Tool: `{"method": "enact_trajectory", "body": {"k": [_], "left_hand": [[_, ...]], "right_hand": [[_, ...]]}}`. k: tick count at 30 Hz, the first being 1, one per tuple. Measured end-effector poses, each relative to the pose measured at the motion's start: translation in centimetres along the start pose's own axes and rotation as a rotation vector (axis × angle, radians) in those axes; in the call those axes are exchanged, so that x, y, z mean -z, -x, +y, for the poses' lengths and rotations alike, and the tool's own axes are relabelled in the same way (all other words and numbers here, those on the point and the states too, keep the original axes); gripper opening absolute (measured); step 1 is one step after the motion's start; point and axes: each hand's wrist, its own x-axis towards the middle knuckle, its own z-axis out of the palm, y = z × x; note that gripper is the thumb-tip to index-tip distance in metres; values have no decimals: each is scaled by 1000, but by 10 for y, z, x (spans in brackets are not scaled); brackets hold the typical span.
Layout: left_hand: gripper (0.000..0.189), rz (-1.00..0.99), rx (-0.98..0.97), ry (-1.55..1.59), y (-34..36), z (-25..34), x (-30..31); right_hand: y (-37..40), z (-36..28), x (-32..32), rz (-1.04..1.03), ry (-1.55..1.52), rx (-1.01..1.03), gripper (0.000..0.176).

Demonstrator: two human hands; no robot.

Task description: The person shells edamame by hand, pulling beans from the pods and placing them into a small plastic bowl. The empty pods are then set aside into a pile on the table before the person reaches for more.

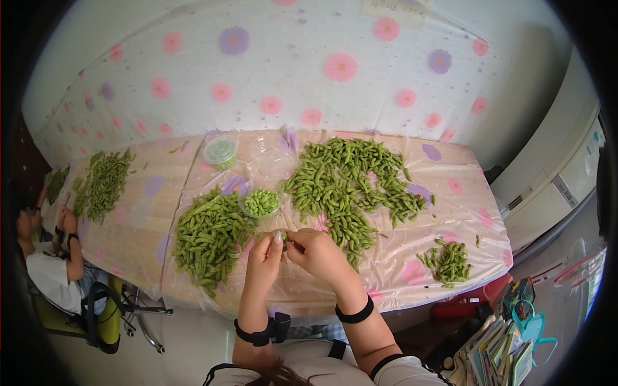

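Both of my hands meet above the table's near edge, just below a clear tub of shelled green beans point(261, 202). My left hand point(264, 249) and my right hand point(311, 249) pinch a small green pod point(284, 237) between their fingertips. Left of them lies a big heap of green pods point(211, 241). A wider spread of pods point(341, 186) covers the table to the right and behind. Farther right sits a small pile of pods point(452, 262). Behind the open tub stands a lidded tub point(221, 152) with green contents.
Clear empty-looking plastic containers point(273, 164) stand behind the bean tub. The table point(393, 264) has a flowered plastic cover. At the far left another person point(55, 264) sits by more pods point(105, 186). Books point(492, 354) and a red object point(460, 305) are at the lower right.
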Motion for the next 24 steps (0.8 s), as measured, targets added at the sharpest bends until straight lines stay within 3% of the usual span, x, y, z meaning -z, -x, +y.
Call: {"method": "enact_trajectory", "body": {"k": [3,5,13,19,21,24], "left_hand": [[25,-27,-59,79,1,6,4],[22,-162,34,-83,-1,4,17],[20,-292,123,-17,-2,10,26],[22,-318,180,109,-2,-2,31],[23,-306,187,126,-2,-2,32],[25,-305,212,150,-1,-7,34]], "right_hand": [[0,-5,3,-54,39,-1,15],[4,1,1,-99,39,27,15],[4,-3,7,-191,-4,97,14],[5,4,6,-225,-140,43,14],[5,2,9,-289,-233,-112,14],[4,7,8,-325,-297,-138,13]]}}
